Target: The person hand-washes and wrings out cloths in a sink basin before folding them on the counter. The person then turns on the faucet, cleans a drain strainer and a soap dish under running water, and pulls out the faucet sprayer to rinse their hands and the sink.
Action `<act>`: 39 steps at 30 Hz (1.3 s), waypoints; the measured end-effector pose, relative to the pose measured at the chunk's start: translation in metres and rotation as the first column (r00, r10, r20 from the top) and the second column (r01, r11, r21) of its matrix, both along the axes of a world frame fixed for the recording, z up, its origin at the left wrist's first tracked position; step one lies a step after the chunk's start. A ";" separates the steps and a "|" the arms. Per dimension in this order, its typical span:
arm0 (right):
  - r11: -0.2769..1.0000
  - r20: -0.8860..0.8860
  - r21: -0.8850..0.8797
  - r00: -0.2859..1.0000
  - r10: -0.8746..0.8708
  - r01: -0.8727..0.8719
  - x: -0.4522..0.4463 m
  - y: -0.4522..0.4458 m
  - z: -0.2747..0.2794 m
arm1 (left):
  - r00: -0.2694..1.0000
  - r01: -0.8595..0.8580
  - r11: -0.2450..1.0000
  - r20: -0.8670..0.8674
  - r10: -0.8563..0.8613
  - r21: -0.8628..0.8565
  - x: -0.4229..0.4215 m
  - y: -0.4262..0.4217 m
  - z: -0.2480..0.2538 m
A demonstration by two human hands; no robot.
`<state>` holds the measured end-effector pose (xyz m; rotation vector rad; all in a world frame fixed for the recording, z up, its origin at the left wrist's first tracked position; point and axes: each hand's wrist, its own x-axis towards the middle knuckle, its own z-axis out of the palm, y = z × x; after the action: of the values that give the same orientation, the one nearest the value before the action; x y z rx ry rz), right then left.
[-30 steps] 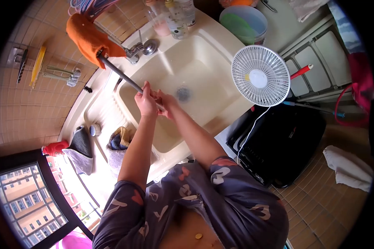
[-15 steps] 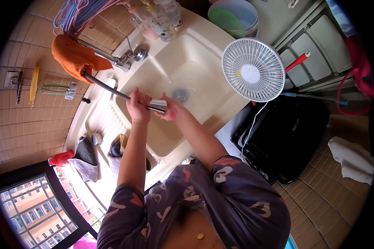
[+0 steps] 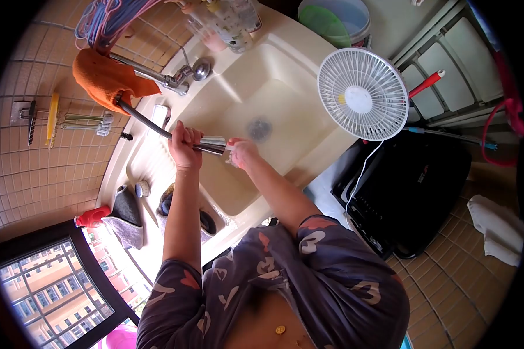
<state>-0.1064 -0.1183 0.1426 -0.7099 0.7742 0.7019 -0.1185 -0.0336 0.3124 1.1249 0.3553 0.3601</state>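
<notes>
My left hand [image 3: 186,146] is wrapped around the chrome spray head [image 3: 213,145] at the end of a dark faucet hose [image 3: 148,124]. The spray head lies tilted over the near-left part of the cream sink [image 3: 300,96], its mouth facing right. At that mouth my right hand [image 3: 244,153] has its fingers curled in, with what looks like a clear splash of water between. I make out no object in those fingers. An orange cloth [image 3: 102,78] drapes over the spout from which the hose comes. The round drain [image 3: 259,130] shows in the sink's bottom.
A white fan [image 3: 361,96] and a black case [image 3: 407,186] stand right of the sink. Pump bottles [image 3: 230,29] line its far edge. Grey slippers [image 3: 126,215] and a small brush [image 3: 142,189] are at left. Buckets [image 3: 337,23] sit at the back.
My right hand has drawn slightly away from the spray head's mouth and its fingers have curled in. My left hand keeps its grip. The whole view has shifted a little.
</notes>
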 end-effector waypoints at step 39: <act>0.899 0.185 0.063 0.890 0.416 -0.434 0.043 0.008 0.010 | 0.959 0.271 0.960 -0.109 -0.262 0.068 0.008 -0.020 -0.006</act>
<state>-0.0635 -0.1104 0.1528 -0.8434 0.4229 1.0585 -0.1101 -0.0534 0.3062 1.2570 0.2730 0.0807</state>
